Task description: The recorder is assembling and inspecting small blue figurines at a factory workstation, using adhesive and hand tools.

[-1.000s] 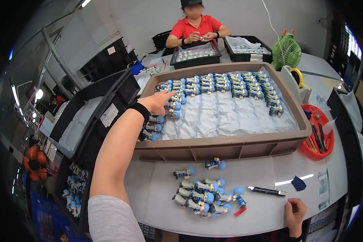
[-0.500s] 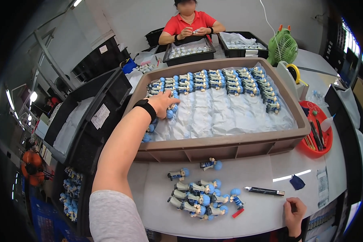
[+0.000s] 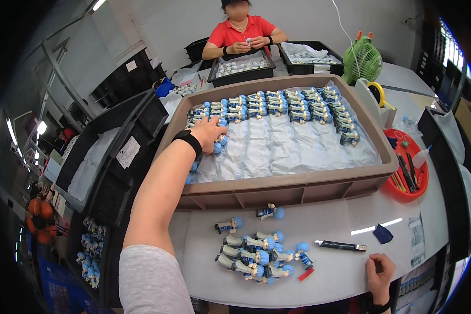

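My left hand reaches into the near left part of a large brown tray. Its fingers are spread over small blue-haired figurines in the left row, touching them; a blue head shows beside the fingers. The palm hides part of that row. Rows of the same figurines lie along the far and right sides on white lining sheet. On the table before the tray lies a loose pile of figurines. My right hand rests at the table's right front edge, fingers curled, nothing visible in it.
A black pen-like knife, a dark blue cloth scrap and a red piece lie on the table. A red basin of tools stands right. Black crates flank the left. Across, a person in red handles small parts.
The whole view has shifted slightly. My left hand stays over the left row, with little movement of its fingers. My right hand stays put; the person opposite has moved their hands a little.
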{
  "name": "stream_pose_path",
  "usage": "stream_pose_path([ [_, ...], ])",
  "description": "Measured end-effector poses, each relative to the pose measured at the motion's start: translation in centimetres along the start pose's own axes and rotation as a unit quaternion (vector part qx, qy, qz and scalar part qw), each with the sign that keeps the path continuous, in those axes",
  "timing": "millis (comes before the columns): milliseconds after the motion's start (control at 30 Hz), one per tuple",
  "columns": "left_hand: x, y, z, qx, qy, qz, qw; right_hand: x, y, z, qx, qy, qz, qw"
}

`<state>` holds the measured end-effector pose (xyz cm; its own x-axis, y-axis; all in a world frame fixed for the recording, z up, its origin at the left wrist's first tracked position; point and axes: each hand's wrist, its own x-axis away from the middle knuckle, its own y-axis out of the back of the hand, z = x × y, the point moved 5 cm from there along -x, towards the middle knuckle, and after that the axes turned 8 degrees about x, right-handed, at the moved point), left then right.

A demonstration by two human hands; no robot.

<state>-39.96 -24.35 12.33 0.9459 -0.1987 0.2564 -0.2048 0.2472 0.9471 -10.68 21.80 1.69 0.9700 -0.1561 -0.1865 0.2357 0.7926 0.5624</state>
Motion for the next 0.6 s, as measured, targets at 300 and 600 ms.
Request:
stream_pose_path([
  [300,-0.3,0.0,0.1,0.035,0.001,0.019,0.999,-0.1,-0.1,0.3,-0.002,0.003,0.000,1.000],
  [600,-0.1,-0.3,-0.2,0.018,-0.039,-0.021,0.999,-0.1,0.1,0.8,0.004,0.018,-0.040,0.999],
])
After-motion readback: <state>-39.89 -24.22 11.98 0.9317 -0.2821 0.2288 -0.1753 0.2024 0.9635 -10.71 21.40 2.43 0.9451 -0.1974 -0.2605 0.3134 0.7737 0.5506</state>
